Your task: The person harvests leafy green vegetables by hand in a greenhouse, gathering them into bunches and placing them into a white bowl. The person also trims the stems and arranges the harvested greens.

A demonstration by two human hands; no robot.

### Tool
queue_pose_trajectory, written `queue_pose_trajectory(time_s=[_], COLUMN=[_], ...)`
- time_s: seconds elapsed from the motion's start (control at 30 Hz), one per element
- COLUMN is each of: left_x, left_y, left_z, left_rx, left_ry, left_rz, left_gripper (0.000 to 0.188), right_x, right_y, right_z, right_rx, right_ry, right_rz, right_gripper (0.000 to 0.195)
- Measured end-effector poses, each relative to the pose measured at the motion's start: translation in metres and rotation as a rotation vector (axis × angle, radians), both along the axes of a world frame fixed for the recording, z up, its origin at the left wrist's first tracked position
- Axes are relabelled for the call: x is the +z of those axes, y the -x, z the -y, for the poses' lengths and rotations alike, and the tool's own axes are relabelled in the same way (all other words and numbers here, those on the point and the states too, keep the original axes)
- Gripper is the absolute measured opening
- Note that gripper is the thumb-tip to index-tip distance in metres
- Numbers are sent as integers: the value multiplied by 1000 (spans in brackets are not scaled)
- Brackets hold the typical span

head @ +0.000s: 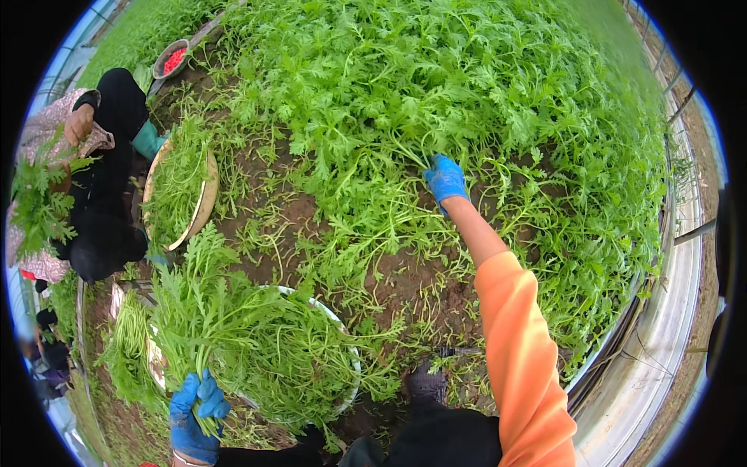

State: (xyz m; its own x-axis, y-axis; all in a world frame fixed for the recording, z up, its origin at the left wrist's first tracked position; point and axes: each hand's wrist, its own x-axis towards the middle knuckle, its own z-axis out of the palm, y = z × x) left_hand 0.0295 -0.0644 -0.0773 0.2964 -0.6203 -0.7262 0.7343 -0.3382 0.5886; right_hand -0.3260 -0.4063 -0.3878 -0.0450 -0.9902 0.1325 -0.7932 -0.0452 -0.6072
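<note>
My left hand, in a blue glove, is closed around the stems of a bunch of leafy greens with lobed leaves, held upright at the lower left. Farther out, my right hand, also blue-gloved, is at the base of the standing greens, its fingers around some pale stems. How many stems it holds is hidden. Beside the held bunch, a round white-rimmed basin is heaped with cut greens. Stems and leaves lie scattered on the brown soil between my hands.
At the left, a person in dark trousers holds greens beside a tan basin of greens. A small bowl with red items stands beyond. More greens lie at the lower left. A pale plastic-covered edge and poles border the right side.
</note>
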Motion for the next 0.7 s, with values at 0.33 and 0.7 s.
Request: queue_pose_trajectory(time_s=[0.33,0.7], left_x=[0,0], left_y=[-2,-6], left_z=[-3,-7], left_rx=[-17,14], left_ry=[37,14], left_rz=[-10,-2], left_gripper=[26,24], right_x=[-12,-14], right_y=[-4,-11], right_z=[12,15], right_rx=[289,262], right_ry=[172,83], right_rz=[-135,51], right_gripper=[27,30])
